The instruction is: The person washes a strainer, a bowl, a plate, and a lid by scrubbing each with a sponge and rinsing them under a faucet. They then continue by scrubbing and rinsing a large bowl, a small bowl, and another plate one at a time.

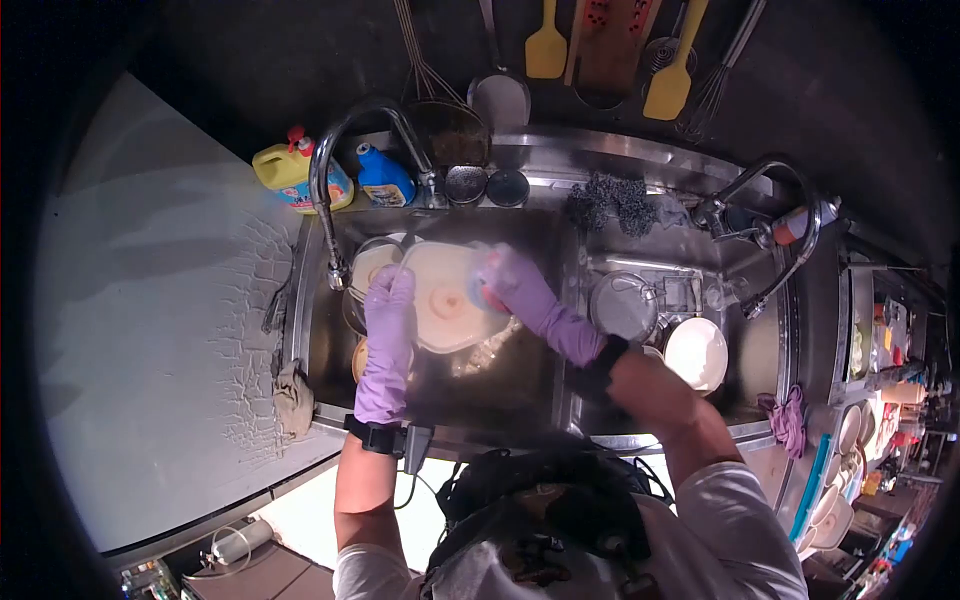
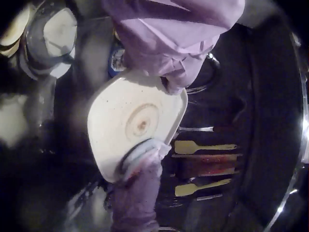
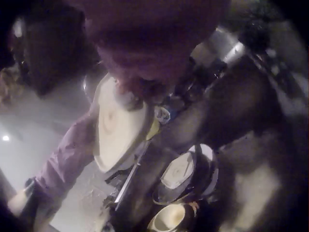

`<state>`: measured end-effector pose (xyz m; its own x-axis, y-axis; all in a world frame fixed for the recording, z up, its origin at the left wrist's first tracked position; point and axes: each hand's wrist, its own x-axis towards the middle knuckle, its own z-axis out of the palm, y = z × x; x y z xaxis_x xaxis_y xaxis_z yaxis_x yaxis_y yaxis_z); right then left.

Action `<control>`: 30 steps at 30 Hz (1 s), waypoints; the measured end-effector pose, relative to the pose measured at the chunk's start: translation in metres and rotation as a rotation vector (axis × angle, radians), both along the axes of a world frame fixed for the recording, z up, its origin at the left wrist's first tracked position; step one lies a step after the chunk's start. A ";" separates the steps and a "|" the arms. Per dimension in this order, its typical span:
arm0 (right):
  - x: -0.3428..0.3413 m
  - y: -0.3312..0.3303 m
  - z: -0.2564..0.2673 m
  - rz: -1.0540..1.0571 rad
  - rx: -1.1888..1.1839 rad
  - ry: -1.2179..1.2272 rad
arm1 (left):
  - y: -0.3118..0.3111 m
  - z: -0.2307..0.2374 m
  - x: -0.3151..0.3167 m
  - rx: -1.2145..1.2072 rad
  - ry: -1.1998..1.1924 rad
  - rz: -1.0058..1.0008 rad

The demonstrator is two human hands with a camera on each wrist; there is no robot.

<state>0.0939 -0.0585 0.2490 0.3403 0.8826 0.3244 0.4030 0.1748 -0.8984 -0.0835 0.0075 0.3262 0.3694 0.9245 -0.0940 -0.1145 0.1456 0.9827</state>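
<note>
Clamping the purple-gloved left hand (image 1: pixel 390 297) on the left edge of a cream, rounded-square plate (image 1: pixel 440 325), at the centre of the frame above the dark metal left basin (image 1: pixel 510 392), and curling the purple-gloved right hand (image 1: pixel 523 285) on a pale blue-and-white pad (image 2: pixel 141 155) against the plate's face. Facing, farther off, a round white bowl (image 1: pixel 696 355) at right of centre, then a yellow plastic jug (image 1: pixel 300 182) and a blue plastic bottle (image 1: pixel 385 185) at upper left, and lastly a flat yellow spatula (image 1: pixel 547 52) at the top edge.
</note>
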 end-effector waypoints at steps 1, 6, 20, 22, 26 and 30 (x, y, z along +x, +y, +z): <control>-0.010 -0.005 -0.006 -0.132 0.040 0.183 | -0.002 -0.003 0.004 0.022 -0.051 0.038; -0.045 -0.015 -0.037 -0.316 -0.080 0.768 | -0.007 -0.041 0.012 -0.063 -0.212 0.234; 0.037 0.007 -0.037 0.314 -0.253 -0.683 | -0.020 -0.020 0.003 -0.716 -0.231 -0.118; 0.019 0.011 -0.027 0.038 -0.121 -0.357 | -0.032 -0.014 0.022 -0.666 -0.228 -0.016; -0.002 0.009 -0.003 -0.101 0.025 -0.453 | -0.040 -0.024 0.035 -0.549 -0.245 0.084; -0.044 -0.002 -0.038 -0.126 0.215 -0.558 | -0.022 -0.061 0.023 -0.460 -0.283 0.054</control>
